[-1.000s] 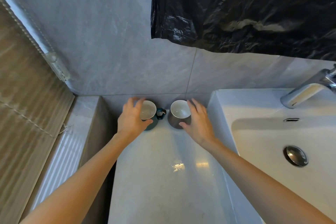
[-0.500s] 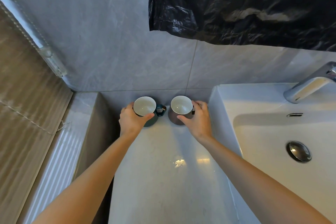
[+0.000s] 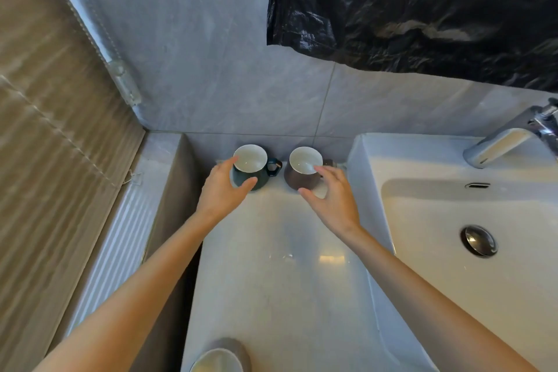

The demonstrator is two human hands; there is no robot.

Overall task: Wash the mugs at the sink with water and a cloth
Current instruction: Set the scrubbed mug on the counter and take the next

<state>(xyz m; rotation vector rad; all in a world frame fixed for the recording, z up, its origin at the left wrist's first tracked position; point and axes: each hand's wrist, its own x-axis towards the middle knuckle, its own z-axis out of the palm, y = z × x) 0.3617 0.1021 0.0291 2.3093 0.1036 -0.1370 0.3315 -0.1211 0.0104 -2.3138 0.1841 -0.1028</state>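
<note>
Two upright, white-lined mugs, the teal mug (image 3: 250, 158) and the brown mug (image 3: 302, 180), stand side by side at the back edge of the counter (image 3: 280, 281), against the tiled wall (image 3: 211, 84) and left of the sink (image 3: 453, 251). Seat each grip on the body below the rim before you lift, and keep both mugs level over the basin's raised wall. Both your arms reach forward: your left hand (image 3: 219, 193) curls thumb and fingers round the teal mug, while your right hand (image 3: 335, 199) spans the brown mug, forefinger on its rim and thumb low on its near side.

Glossy white desk (image 3: 280, 281): teal mug (image 3: 262, 179) and brown mug (image 3: 297, 180) upright at the back wall, third mug (image 3: 217, 360) at the near edge.
</note>
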